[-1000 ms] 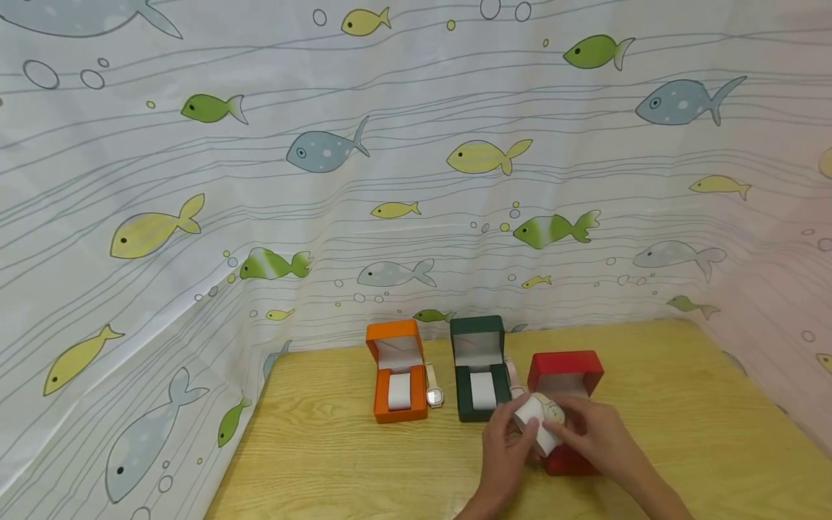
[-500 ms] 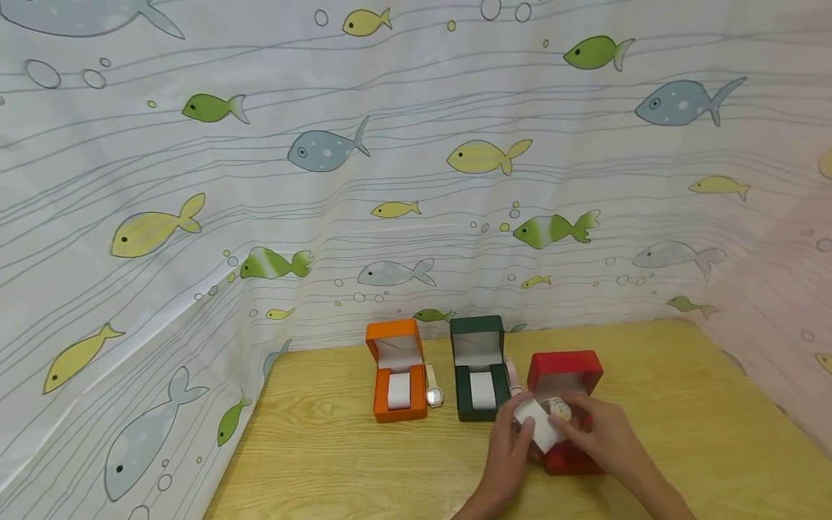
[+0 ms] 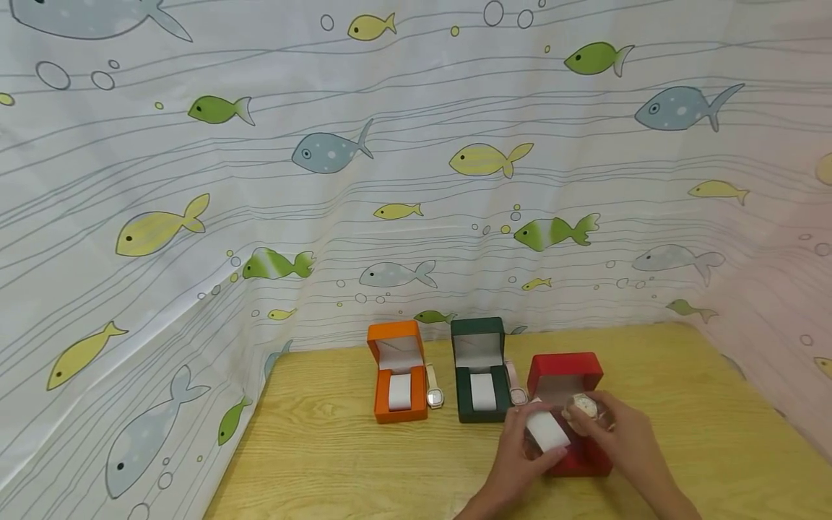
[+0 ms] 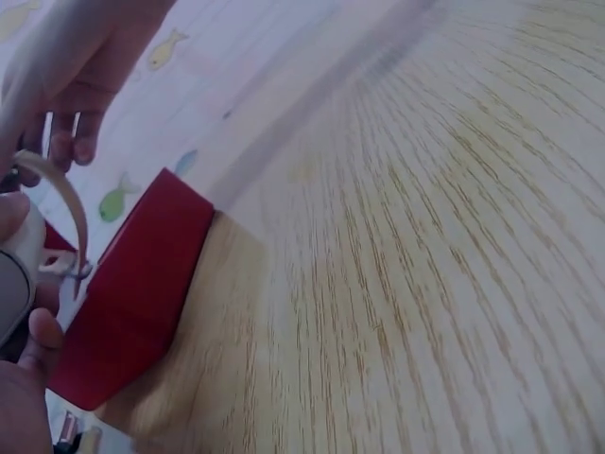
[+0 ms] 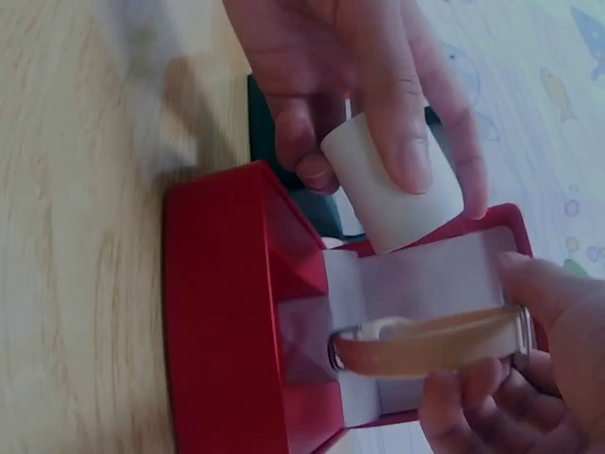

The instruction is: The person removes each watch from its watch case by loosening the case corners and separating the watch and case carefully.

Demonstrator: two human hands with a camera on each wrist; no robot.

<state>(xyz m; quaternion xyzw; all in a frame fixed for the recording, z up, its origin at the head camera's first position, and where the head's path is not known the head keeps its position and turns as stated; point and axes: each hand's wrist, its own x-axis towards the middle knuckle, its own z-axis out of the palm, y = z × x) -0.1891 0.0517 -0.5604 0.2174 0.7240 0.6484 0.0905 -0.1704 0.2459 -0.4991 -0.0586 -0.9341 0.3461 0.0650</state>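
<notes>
A pale wooden table [image 3: 338,462] carries the open red hinged watch box [image 3: 575,462] beneath both sets of fingers. The left hand [image 3: 516,462] has fingers clamped round a white cushion roll [image 3: 546,432]. The right hand [image 3: 617,433] seemingly pinches a tan-strapped wristwatch [image 3: 583,406] over the box.

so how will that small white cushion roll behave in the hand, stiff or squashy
The small white cushion roll probably feels light: the left hand holds it with fingertips alone. It keeps its rounded shape under the thumb, so likely firm. Set down, it might roll.
</notes>
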